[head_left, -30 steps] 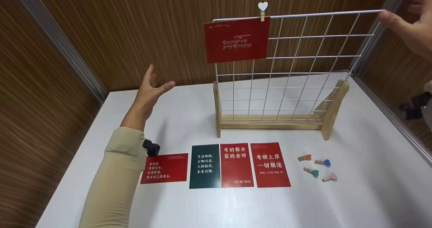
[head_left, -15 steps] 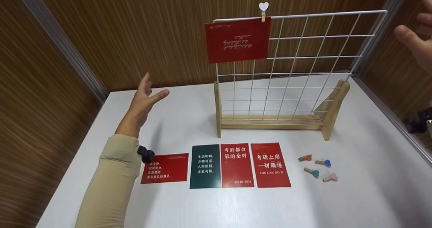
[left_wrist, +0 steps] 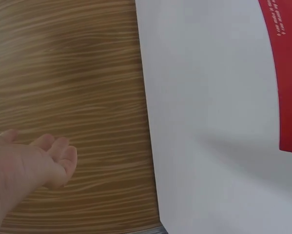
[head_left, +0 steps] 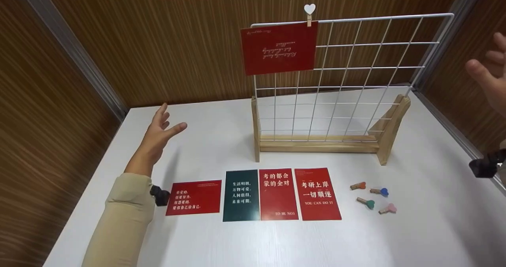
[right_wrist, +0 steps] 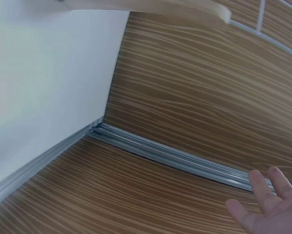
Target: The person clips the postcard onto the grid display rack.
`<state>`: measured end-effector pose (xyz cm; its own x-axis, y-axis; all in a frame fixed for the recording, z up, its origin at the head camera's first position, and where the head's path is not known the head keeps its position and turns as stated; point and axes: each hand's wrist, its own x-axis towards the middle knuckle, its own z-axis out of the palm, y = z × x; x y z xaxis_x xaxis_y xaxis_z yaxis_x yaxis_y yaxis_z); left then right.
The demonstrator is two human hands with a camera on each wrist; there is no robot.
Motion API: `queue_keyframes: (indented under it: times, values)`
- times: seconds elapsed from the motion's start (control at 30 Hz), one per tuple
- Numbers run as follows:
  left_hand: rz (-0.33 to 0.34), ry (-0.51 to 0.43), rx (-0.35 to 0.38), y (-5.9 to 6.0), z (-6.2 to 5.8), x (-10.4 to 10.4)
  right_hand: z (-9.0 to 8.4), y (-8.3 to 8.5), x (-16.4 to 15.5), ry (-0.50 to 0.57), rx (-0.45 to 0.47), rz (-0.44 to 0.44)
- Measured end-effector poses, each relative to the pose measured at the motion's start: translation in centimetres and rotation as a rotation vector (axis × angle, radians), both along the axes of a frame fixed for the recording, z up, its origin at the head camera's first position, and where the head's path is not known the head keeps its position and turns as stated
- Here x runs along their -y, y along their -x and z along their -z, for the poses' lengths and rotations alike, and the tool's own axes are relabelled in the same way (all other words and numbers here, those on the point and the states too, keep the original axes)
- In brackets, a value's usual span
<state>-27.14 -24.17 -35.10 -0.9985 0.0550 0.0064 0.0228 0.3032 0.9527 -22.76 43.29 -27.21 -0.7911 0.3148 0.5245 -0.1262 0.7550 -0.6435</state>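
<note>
My left hand (head_left: 154, 138) is held over the left part of the table with fingers extended and thumb spread, holding nothing. Just below its wrist lies a red card (head_left: 193, 197) with white lettering. At the right edge of the head view my right hand (head_left: 492, 75), partly cut off, is spread and holds nothing, beside the white wire grid (head_left: 367, 67) on its wooden stand (head_left: 316, 146). From the grid's top left hangs a red card (head_left: 278, 49) with upside-down writing, held by a clothespin (head_left: 309, 16) with a white heart. Both wrist views show relaxed, bare-palmed hands.
Before the stand lie a dark green card (head_left: 241, 195), a red card (head_left: 278, 195) and another red card (head_left: 317, 194) in a row. Several small heart clothespins, including a blue one (head_left: 379, 192), lie right of them. Wood-grain panels (head_left: 178, 41) enclose the white table (head_left: 237, 243).
My left hand has drawn back, down and to the left. The right hand has moved off the grid's top right corner, outward and then lower. Cards and clothespins have stayed put.
</note>
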Motion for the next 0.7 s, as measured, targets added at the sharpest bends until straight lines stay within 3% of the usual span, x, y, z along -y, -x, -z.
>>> queue_keyframes:
  times: [0.37, 0.7]
  values:
    - [0.025, 0.033, 0.036, -1.3, 2.4, 1.7, 4.7, -1.6, -1.9, 0.039, 0.128, -0.050]
    - [0.017, 0.095, 0.132, -2.3, 5.1, 2.7, 9.1, -3.3, -2.4, 0.117, 0.245, -0.133]
